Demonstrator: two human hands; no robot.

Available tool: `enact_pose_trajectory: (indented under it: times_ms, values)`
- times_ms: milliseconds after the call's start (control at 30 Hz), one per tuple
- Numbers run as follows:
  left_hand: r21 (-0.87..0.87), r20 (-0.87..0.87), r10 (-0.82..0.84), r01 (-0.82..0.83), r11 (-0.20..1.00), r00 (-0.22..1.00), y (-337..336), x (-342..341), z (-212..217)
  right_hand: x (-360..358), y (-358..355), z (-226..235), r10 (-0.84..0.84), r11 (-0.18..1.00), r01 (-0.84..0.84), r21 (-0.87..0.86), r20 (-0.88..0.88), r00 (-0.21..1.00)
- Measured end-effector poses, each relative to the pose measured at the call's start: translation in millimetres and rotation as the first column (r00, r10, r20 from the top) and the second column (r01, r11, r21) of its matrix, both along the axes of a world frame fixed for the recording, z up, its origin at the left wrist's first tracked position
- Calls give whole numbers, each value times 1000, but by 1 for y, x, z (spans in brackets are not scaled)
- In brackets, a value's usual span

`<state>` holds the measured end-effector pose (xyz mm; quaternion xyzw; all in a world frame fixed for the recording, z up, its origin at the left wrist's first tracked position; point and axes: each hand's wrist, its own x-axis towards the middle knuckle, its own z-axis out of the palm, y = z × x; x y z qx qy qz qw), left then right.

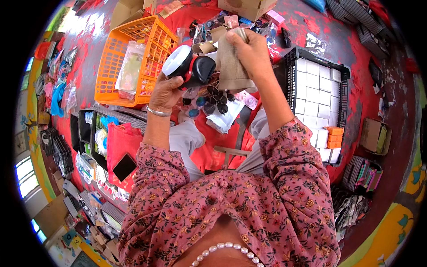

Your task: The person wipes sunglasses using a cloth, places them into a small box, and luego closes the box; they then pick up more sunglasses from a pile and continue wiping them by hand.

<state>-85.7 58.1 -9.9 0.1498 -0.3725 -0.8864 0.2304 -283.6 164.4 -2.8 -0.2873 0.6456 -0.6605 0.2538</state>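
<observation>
My left hand (pixel 165 91) is closed around a black rounded object (pixel 199 71) with a white disc-shaped end and a red band; I cannot make out its exact kind. Just to its right, my right hand (pixel 254 53) pinches the top of a beige-brown cloth (pixel 235 66), which hangs down beside the black object. Whether the two touch, I cannot tell. Below the cloth, several pairs of sunglasses (pixel 218 100) lie near a white plastic packet (pixel 226 116) and a pink round-lensed item (pixel 250 101).
An orange basket (pixel 104 73) stands at the left with clear packets inside. On the right, a black crate (pixel 291 66) holds many small white boxes and a few orange boxes (pixel 334 137). A phone (pixel 124 167) rests on a red bag (pixel 116 142). Cardboard boxes (pixel 247 5) sit at the far side.
</observation>
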Motion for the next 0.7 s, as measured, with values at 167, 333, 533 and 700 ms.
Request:
enact_pose_trajectory:
  times_ms: [167,333,533,700]
  values:
    - [-65,31,52,-50,997,998,-4,-5,-4,10,7,17,233,971,-238,-1,212,949]
    - [-234,156,124,-85,969,980,-12,0,-8,30,-1,-1,495,869,-482,-114,159,854]
    - [-200,281,54,4,980,958,-23,-9,-12,26,2,-1,192,974,-212,-82,-200,961]
    - [-258,292,-21,100,961,956,-16,-7,6,34,8,8,129,991,-135,18,-453,882]
